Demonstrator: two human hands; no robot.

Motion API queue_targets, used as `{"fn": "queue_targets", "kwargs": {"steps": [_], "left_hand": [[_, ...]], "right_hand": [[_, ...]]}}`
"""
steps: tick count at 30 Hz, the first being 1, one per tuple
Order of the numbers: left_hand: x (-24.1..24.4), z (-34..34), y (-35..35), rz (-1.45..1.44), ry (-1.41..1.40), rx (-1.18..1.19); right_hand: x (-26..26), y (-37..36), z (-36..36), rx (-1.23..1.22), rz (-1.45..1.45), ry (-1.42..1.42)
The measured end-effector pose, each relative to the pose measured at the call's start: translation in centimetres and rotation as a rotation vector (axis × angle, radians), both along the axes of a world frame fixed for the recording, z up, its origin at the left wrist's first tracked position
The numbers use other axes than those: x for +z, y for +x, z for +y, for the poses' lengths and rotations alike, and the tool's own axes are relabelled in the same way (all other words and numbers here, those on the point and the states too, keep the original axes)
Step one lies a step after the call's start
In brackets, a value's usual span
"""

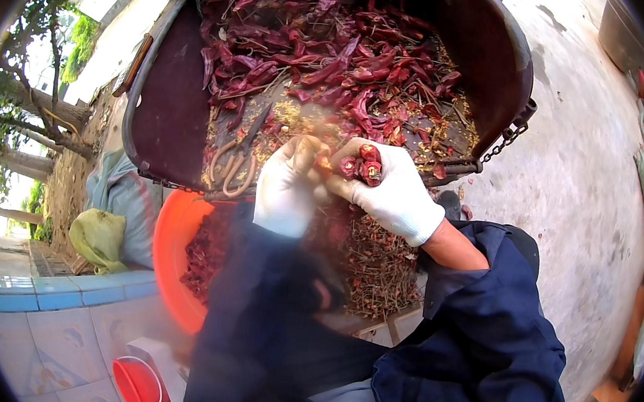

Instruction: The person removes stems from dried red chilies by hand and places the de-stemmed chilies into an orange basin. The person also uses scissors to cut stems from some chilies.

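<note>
My right hand (392,193), in a white knit glove, is closed around several dried red chillies (370,172), their stemless ends facing me. Close against it, my gloved left hand (290,186) has its fingers bent together beside a blurred orange-red chilli piece (324,163). Blur hides whether the left fingers grip it. Both hands are over the near edge of a dark red cart bed (172,93) holding a heap of dried red chillies (313,55). Scissors (237,161) with tan handles lie in the bed left of my hands, among yellow seeds (287,113).
Below the cart, an orange basin (169,244) holds red chilli pieces, beside a pile of stems (382,271). Stuffed sacks (118,204) lie at left above a blue tiled ledge (75,290). A small red bucket (135,386) stands lower left. A chain (505,143) hangs at the cart's right corner.
</note>
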State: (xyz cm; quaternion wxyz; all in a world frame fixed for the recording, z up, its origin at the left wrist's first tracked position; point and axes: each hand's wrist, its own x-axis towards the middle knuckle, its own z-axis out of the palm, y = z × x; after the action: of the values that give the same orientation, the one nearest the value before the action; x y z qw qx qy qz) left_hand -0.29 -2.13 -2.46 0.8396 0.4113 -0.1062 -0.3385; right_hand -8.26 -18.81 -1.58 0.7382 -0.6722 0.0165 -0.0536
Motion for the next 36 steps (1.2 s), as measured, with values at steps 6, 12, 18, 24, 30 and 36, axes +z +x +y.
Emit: {"fn": "queue_targets", "kwargs": {"steps": [6, 12, 18, 24, 30, 36], "left_hand": [[-2.3, 0.9, 5.0, 0.113, -0.127, 0.278], [1.0, -1.2, 6.0, -1.046, 0.889, 0.276], [-0.9, -8.6, 4.5, -1.439, 1.377, 0.307], [-2.6, -7.9, 7.1, -1.261, 1.657, 0.262], [-0.2, -3.6, 7.7, -1.015, 1.234, 0.403], [1.0, -1.3, 3.6, -0.613, 0.734, 0.339]], "right_hand": [[1.9, -1.0, 0.3, 0.264, -0.093, -0.079], [0.2, -1.4, -0.2, 0.389, 0.011, -0.134], [-0.4, -1.1, -1.0, 0.295, 0.02, -0.107], [-0.9, -0.6, -1.2, 0.19, 0.027, -0.162], [-1.0, -0.3, -1.4, -0.028, 0.151, -0.064], [0.0, 0.6, -1.6, -0.161, 0.143, 0.416]]}}
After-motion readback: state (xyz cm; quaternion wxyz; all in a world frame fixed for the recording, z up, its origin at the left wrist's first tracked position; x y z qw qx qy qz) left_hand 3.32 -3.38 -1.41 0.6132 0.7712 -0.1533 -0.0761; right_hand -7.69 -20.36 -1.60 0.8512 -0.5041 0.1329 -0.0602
